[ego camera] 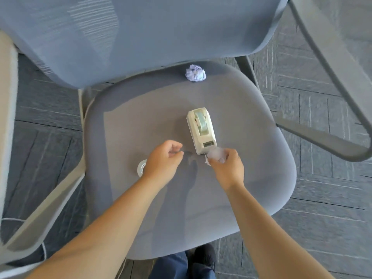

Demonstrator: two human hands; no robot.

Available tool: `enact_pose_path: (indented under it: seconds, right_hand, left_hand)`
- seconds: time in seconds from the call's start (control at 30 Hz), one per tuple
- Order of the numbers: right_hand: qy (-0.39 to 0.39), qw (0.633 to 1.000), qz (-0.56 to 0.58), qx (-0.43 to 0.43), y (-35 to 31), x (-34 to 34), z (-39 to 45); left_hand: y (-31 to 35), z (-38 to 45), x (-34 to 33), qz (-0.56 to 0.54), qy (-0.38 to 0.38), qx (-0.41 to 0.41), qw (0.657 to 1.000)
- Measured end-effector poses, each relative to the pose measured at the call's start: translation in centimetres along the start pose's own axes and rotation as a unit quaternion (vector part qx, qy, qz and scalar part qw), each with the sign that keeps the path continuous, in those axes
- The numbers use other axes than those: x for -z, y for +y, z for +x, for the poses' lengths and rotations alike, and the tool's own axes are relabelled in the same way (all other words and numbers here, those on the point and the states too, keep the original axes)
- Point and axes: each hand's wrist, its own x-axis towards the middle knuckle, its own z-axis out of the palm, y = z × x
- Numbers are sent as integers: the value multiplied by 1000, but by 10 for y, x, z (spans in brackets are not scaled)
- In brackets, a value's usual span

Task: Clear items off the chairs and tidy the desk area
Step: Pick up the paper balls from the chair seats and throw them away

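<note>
Chair seat (141,121): right hand (228,170) grips crumpled paper (216,155); left hand (164,160) loosely curled (empty).

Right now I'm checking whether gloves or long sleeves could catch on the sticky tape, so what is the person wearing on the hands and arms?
Nothing shows on either. The left hand and right hand are bare: no gloves, rings, watch or bands visible. Both forearms are uncovered as far as the picture's lower edge, so no sleeve is in view.
</note>
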Motion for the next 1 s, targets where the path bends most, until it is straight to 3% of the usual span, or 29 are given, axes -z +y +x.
enact_pose_path:
  seconds: [0.17,0.57,0.8,1.0]
  right_hand:
    - [31,999,32,-4,-21,30,11]
    - [12,991,110,72,-94,58,87]
    - [0,990,107,92,-98,49,137]
    - [3,988,128,92,-95,42,156]
  left_hand:
    - [30,17,0,-16,5,-9,1000]
    - [106,109,-15,25,56,-44,997]
    - [117,173,-32,151,99,-113,977]
    - [114,204,-44,237,98,-58,965]
